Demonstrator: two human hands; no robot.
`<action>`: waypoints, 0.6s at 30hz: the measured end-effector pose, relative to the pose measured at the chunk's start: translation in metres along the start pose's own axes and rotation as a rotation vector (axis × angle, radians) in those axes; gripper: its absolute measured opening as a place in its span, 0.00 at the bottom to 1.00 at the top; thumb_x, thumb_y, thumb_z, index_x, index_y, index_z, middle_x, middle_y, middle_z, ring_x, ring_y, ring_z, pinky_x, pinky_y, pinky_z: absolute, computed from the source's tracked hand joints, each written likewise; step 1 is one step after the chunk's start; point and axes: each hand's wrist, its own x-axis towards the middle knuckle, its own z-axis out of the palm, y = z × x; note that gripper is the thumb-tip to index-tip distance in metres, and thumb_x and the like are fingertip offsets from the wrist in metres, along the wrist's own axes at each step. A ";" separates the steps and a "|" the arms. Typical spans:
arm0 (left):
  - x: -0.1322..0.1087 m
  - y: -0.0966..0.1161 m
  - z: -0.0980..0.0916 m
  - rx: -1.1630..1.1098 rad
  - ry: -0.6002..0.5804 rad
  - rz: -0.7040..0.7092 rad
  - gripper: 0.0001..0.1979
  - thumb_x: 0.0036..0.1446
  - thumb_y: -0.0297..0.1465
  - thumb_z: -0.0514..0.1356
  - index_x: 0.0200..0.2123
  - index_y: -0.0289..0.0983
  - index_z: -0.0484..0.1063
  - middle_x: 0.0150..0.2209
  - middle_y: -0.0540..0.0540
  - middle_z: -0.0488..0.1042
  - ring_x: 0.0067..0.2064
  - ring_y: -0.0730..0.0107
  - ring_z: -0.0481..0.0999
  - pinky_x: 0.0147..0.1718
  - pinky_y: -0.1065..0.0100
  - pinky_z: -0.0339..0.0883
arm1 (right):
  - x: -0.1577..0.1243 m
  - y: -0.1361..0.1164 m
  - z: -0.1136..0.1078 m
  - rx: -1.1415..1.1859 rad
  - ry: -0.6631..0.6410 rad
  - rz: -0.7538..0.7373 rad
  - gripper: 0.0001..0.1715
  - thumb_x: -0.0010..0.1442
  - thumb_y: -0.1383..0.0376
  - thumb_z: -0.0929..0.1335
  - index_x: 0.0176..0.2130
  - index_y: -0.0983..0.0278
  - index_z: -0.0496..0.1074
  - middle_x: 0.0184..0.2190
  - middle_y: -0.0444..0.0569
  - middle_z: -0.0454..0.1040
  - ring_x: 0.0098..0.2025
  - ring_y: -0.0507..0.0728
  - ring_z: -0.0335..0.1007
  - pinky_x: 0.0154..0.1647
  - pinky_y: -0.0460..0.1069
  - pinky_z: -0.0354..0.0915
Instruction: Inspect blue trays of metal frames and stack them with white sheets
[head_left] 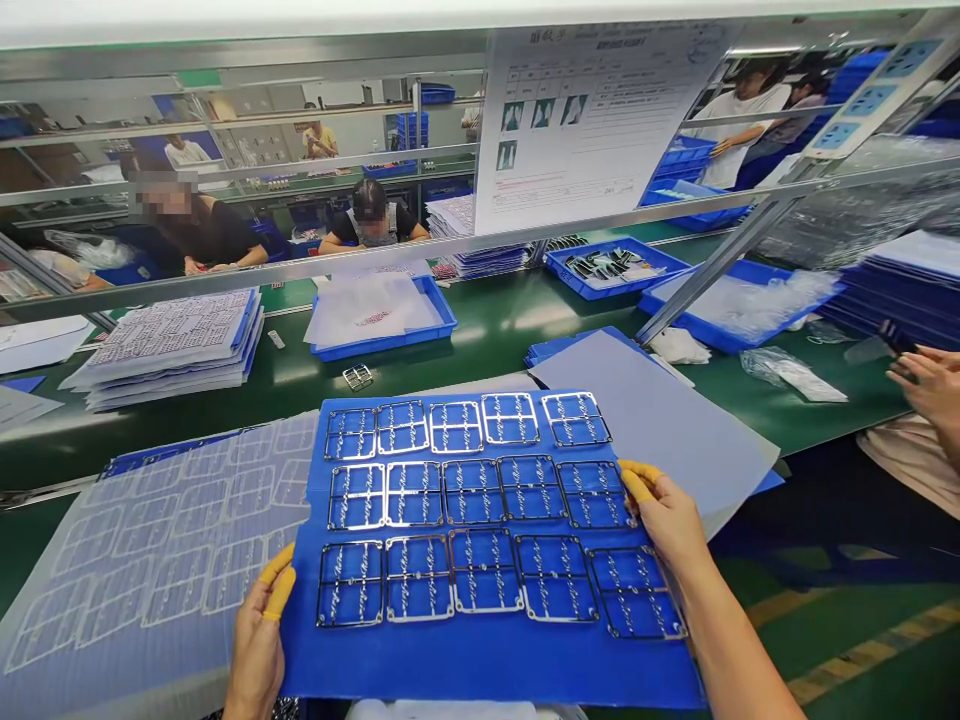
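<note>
Both my hands hold up a blue plastic sheet (487, 665) by its edges. Several rectangular metal frames with thin inner strips (472, 490) lie on it in three rows. My left hand (259, 645) pinches the lower left edge, with yellow finger cots on two fingers. My right hand (664, 515) grips the right edge, also wearing yellow cots. A translucent moulded sheet with rectangular cells (150, 560) lies to the left of the blue sheet, and a grey sheet (652, 420) lies behind it on the right.
A co-worker's hands (930, 385) hold a dark item at the right. A green work bench (480, 340) carries blue trays (615, 270), stacked sheets (172, 345) and a small metal frame (358, 377). An instruction sheet (592, 120) hangs from an overhead rail; other workers sit beyond.
</note>
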 end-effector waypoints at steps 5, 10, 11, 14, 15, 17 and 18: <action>0.000 0.001 0.003 -0.005 -0.010 -0.002 0.29 0.46 0.44 0.74 0.52 0.44 0.79 0.48 0.45 0.83 0.57 0.49 0.78 0.59 0.54 0.70 | -0.001 -0.002 -0.002 -0.018 -0.004 0.003 0.24 0.41 0.54 0.74 0.38 0.62 0.77 0.22 0.43 0.72 0.21 0.53 0.62 0.22 0.49 0.60; -0.005 -0.001 0.009 0.000 -0.008 0.031 0.29 0.45 0.45 0.74 0.51 0.42 0.80 0.49 0.44 0.83 0.55 0.49 0.79 0.60 0.52 0.69 | 0.004 0.002 -0.006 -0.037 0.030 0.037 0.25 0.37 0.55 0.73 0.37 0.61 0.77 0.23 0.44 0.74 0.21 0.53 0.62 0.21 0.48 0.59; -0.006 -0.002 0.011 0.001 -0.008 0.039 0.28 0.45 0.45 0.74 0.50 0.42 0.80 0.49 0.43 0.83 0.56 0.49 0.78 0.60 0.52 0.68 | 0.005 0.002 -0.007 -0.044 0.036 0.044 0.25 0.37 0.55 0.73 0.37 0.61 0.77 0.23 0.44 0.73 0.21 0.53 0.62 0.21 0.48 0.59; -0.011 -0.002 0.016 -0.005 -0.029 0.051 0.27 0.47 0.44 0.73 0.50 0.42 0.80 0.49 0.43 0.82 0.57 0.50 0.77 0.60 0.54 0.68 | 0.008 0.003 -0.009 -0.068 0.053 0.059 0.25 0.36 0.56 0.73 0.36 0.62 0.76 0.22 0.45 0.73 0.22 0.54 0.61 0.21 0.49 0.59; -0.012 -0.002 0.018 -0.010 -0.042 0.049 0.27 0.48 0.44 0.73 0.51 0.42 0.80 0.49 0.43 0.82 0.57 0.50 0.77 0.60 0.55 0.69 | 0.008 0.002 -0.009 -0.071 0.061 0.062 0.25 0.36 0.55 0.73 0.36 0.63 0.76 0.23 0.46 0.74 0.22 0.54 0.61 0.22 0.50 0.59; -0.015 -0.001 0.022 -0.018 -0.059 0.040 0.26 0.48 0.43 0.73 0.51 0.42 0.79 0.49 0.43 0.83 0.57 0.51 0.77 0.58 0.56 0.70 | 0.009 0.001 -0.011 -0.070 0.076 0.065 0.25 0.36 0.55 0.73 0.36 0.62 0.76 0.26 0.47 0.75 0.23 0.55 0.62 0.22 0.50 0.59; -0.017 -0.001 0.024 -0.022 -0.063 0.034 0.26 0.49 0.43 0.73 0.51 0.42 0.79 0.49 0.43 0.83 0.57 0.51 0.78 0.57 0.56 0.71 | 0.009 -0.001 -0.012 -0.075 0.074 0.068 0.24 0.36 0.55 0.72 0.36 0.62 0.76 0.26 0.48 0.75 0.24 0.55 0.62 0.23 0.50 0.59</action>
